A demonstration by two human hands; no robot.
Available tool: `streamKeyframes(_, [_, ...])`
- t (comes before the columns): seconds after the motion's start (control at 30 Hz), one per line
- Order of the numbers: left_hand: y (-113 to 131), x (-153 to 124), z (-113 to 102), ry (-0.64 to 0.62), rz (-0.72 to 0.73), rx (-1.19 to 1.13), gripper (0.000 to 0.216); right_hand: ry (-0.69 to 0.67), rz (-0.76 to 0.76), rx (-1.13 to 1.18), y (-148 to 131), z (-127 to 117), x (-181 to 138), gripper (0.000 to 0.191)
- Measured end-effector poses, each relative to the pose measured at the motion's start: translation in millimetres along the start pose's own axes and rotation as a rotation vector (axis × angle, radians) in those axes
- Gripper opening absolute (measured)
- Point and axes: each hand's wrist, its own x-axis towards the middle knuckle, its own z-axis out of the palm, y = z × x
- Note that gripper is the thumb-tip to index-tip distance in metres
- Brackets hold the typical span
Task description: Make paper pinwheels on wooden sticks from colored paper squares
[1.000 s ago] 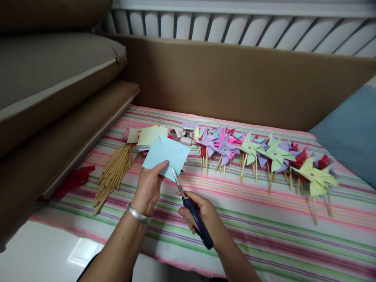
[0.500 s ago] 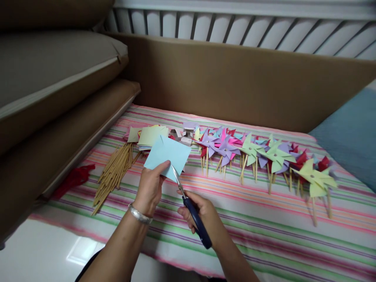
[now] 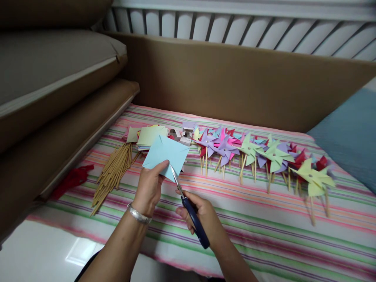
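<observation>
A light blue square of paper (image 3: 169, 150) is pinched in my left hand (image 3: 150, 186), thumb on top and fingers underneath. Short slits show near its corners. My right hand (image 3: 202, 213) grips a pair of scissors (image 3: 190, 213) with dark blue handles. The nearly closed metal blades lie at the paper's near corner, just right of my left thumb. Behind the sheet is a stack of coloured paper squares (image 3: 151, 135). To its left lies a heap of thin wooden sticks (image 3: 113, 172).
Several paper pinwheels (image 3: 274, 154) on sticks lie in a row at the right. Small opened boxes (image 3: 185, 135) sit beyond the paper. A red bag-like thing (image 3: 73, 180) rests at the left. Brown cushions (image 3: 70, 121) and a brown panel (image 3: 223, 82) border the striped cloth (image 3: 264, 227).
The whole view has shifted very slightly. The blue paper is tilted a little differently, and a slit near its right corner shows more clearly. Both hands keep their grip.
</observation>
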Motion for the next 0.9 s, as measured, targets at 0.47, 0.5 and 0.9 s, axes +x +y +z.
streamKeyframes(0.47, [1, 1, 0, 0.039, -0.041, -0.012, 0.034, -0.004, 0.004, 0.010, -5, 4, -1, 0.046])
streamKeyframes(0.5, [1, 1, 0, 0.039, -0.040, -0.013, 0.034, -0.004, 0.004, 0.022, -5, 4, -1, 0.046])
streamKeyframes(0.9, [7, 10, -8, 0.061, -0.004, 0.039, 0.033, -0.049, -0.157, -0.205, -2, -1, -1, 0.039])
